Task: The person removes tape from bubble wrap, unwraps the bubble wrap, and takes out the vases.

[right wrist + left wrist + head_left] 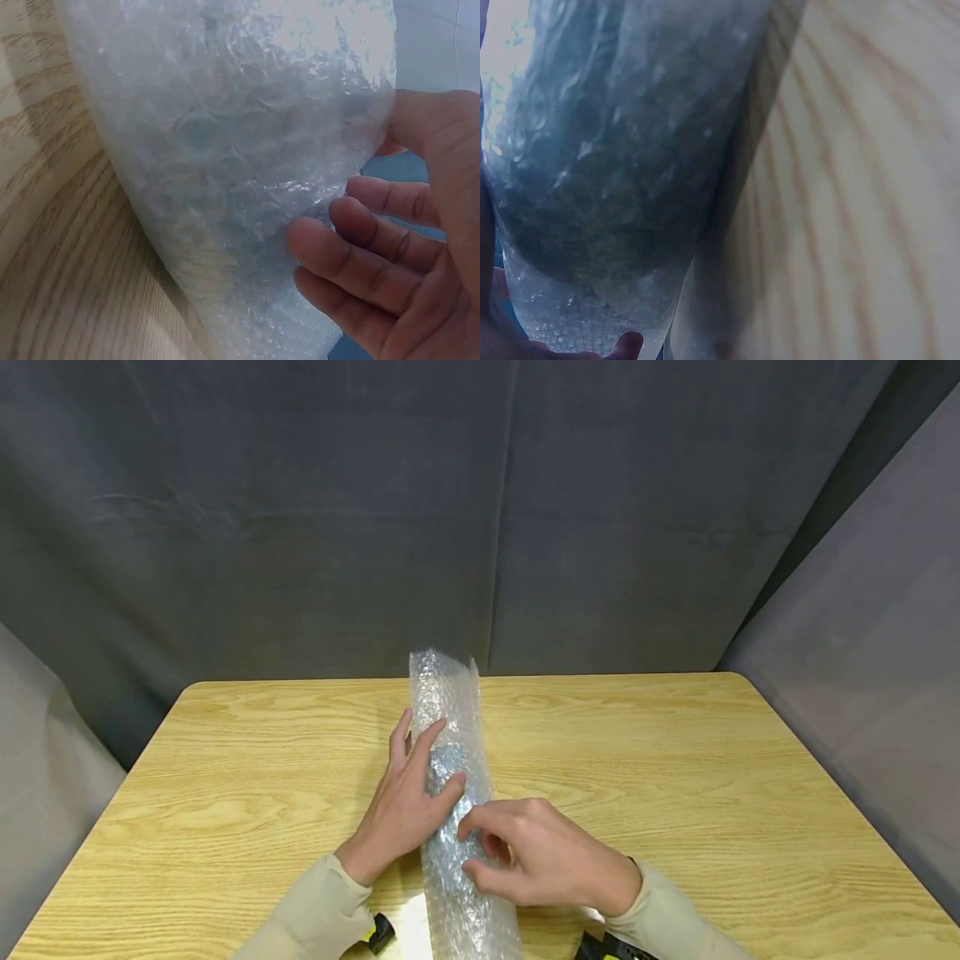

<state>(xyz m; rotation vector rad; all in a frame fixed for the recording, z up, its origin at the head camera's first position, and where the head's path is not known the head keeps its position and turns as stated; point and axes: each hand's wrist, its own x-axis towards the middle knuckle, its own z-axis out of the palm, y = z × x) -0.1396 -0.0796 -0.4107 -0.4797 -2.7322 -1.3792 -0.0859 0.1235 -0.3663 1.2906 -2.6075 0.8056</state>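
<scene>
A long roll of clear bubble wrap (491, 931) lies lengthwise on the table, wound around a bluish-grey object (447, 762). The wrapped object looks dark with a rounded end (600, 225) in the left wrist view; its kind is hidden by the bubbles. On the roll's left side rests my left hand (408, 806), fingers spread and fairly straight, thumb across the top. My right hand (543, 856) is at the roll's right side, fingers loosely bent and a gap between thumb and forefinger. Its fingertips (315, 240) are at the wrap's surface in the right wrist view.
The wood-grain table (225, 777) has rounded far corners. A dark grey curtain (300, 527) hangs behind it, with paler cloth (862, 635) at the right and left. The wrap's loose far end stands up near the table's back edge.
</scene>
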